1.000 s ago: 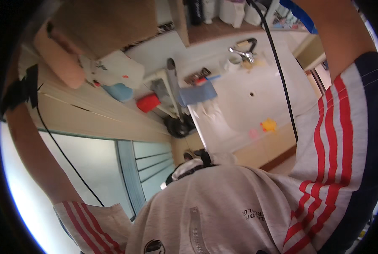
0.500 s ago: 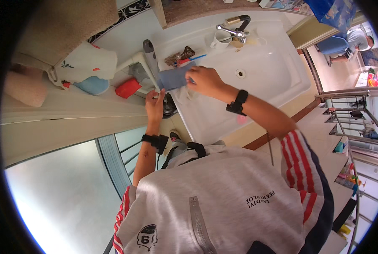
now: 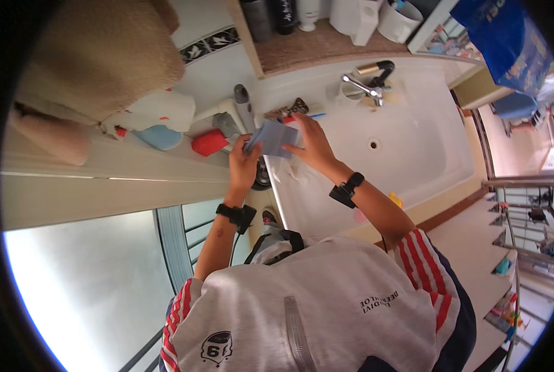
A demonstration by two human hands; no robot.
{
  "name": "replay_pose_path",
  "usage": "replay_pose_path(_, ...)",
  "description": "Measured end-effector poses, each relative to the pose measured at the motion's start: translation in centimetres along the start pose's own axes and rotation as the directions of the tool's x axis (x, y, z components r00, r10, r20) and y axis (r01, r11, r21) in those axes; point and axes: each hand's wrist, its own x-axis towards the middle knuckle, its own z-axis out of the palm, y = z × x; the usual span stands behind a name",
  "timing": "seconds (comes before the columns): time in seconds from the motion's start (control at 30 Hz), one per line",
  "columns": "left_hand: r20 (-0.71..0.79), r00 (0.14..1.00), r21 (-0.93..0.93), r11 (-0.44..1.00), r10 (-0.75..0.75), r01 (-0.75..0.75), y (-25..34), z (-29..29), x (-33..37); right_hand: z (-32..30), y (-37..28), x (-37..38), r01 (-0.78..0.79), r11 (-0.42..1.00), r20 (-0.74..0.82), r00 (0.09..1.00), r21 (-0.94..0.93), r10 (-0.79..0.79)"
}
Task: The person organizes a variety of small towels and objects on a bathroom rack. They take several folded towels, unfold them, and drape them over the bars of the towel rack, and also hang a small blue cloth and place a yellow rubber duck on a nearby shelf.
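A blue-grey cloth point(image 3: 275, 139), folded into a small rectangle, is held up at the left end of the white sink point(image 3: 422, 177). My left hand point(image 3: 244, 166) grips its left edge between thumb and fingers. On the opposite side, my right hand point(image 3: 317, 147) has its thumb on the cloth's right edge and its fingers at the upper right corner. Just beyond the cloth lie a brown patterned item point(image 3: 295, 106) and a thin blue stick point(image 3: 317, 115), partly hidden by my right fingers.
A chrome faucet point(image 3: 365, 90) stands at the sink's back. Left of the cloth are a grey-handled tool point(image 3: 243, 106) and a red item point(image 3: 209, 143). Towels point(image 3: 112, 56) hang at the far left. Bottles and white cups point(image 3: 399, 23) stand on a shelf. A person point(image 3: 548, 102) is far right.
The cloth has become a smaller, folded shape. My right hand has opened from a pinch into stretched fingers along its right side, and my left hand has moved up onto its left edge.
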Motion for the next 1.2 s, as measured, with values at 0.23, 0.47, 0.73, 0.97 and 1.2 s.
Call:
replay_pose_path(0.23,0.031,0.999,-0.197,0.98,0.006,0.001,5.4,-3.9,-4.4,-2.0,-6.2,1.7,0.126,0.961,0.097,0.983,0.245,-0.153)
replay_pose_path(0.47,-0.043,0.995,-0.528,0.847,-0.094,0.058,4.0,-5.8,-4.6,4.4,-9.6,1.2,-0.275,0.658,0.203,0.962,0.701,0.185)
replay_pose_path(0.73,-0.203,0.947,0.32,0.931,0.25,-0.177,-5.1,-11.2,5.5,13.1,-9.0,9.1,-0.129,0.845,0.069,0.992,0.52,0.109)
replay_pose_path(0.97,-0.369,0.913,-0.145,0.96,0.172,-0.24,-6.7,-12.0,6.8,14.7,-6.0,11.9,-0.223,0.795,0.288,0.955,0.564,0.064)
replay_pose_path(1.2,-0.406,0.91,0.145,0.989,0.083,-0.025,-1.5,-10.2,0.2,11.7,-10.1,8.1,-0.407,0.631,0.316,0.913,0.66,0.258)
